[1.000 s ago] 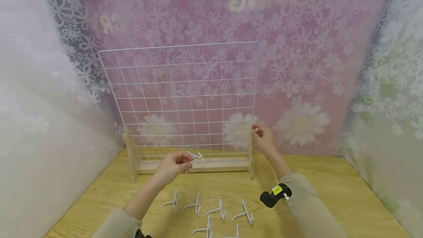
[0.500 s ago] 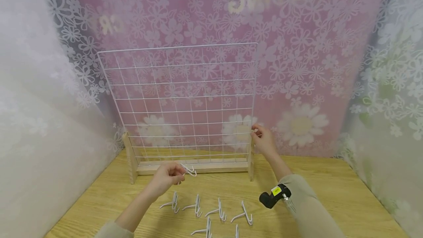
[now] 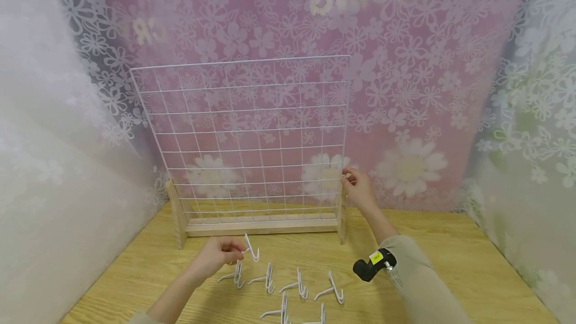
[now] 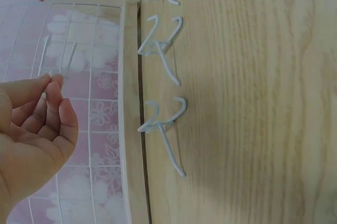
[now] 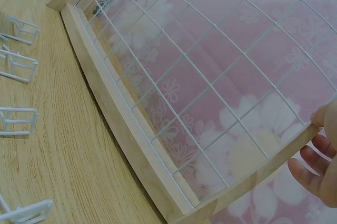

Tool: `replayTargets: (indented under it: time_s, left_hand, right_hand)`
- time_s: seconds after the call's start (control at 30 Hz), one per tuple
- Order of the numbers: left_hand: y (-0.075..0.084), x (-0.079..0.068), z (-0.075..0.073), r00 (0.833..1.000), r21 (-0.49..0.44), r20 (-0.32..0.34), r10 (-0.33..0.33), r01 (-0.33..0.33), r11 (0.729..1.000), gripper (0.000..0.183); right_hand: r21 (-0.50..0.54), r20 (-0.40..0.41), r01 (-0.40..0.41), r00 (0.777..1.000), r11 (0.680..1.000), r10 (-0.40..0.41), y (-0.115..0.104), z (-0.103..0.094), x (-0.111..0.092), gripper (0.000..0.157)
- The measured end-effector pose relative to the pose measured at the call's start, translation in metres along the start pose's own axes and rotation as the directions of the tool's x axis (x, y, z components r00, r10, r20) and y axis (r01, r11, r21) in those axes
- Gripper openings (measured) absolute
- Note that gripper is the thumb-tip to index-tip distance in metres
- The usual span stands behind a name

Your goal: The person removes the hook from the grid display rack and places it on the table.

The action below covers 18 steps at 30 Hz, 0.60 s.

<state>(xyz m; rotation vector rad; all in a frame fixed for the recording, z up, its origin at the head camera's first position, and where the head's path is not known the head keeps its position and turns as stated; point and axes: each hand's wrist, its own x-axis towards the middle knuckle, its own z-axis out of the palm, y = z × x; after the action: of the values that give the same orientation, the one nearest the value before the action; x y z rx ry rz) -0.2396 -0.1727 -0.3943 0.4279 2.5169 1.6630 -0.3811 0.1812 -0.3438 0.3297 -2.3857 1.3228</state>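
Note:
My left hand (image 3: pixel 218 259) pinches a white wire hook (image 3: pixel 252 250) between thumb and fingers. It hovers just above the leftmost hook of a row on the table. In the left wrist view this pinched hook (image 4: pixel 43 56) shows two prongs reaching past the fingertips. A white wire grid panel (image 3: pixel 240 64) stands upright in a wooden stand (image 3: pixel 270 227) behind. At the stand's right upright, my right hand (image 3: pixel 361 191) grips the panel's edge. The right wrist view has the thumb on the near side of the wooden upright (image 5: pixel 258 174), with fingers curled behind it.
Several more white hooks lie on the wooden table (image 3: pixel 427 259), among them a hook (image 3: pixel 269 279) in the back row and another (image 3: pixel 283 311) nearer. A pink flowered curtain (image 3: pixel 405 89) hangs behind the grid. Pale flowered cloth (image 3: pixel 549 189) closes the right side.
My left hand has come down and left, away from the grid's lower bars, carrying the hook, which has turned more upright. The right hand keeps its place at the grid's edge.

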Motion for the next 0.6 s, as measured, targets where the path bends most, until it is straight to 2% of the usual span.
replayTargets:
  time_s: [0.37, 0.6]
  left_hand:
    - [-0.009, -0.009, 0.002, 0.995, -0.038, 0.089, -0.05, 0.053, 0.998, 0.017]
    - [-0.019, -0.018, 0.0, 0.985, -0.023, 0.162, -0.062, 0.066, 0.998, 0.02]
  right_hand:
    - [-0.001, -0.01, 0.002, 1.0, 1.0, -0.002, 0.001, 0.0, 0.0, 0.022]
    - [-0.02, -0.005, 0.001, 1.0, 1.0, -0.001, 0.001, 0.0, 0.001, 0.022]
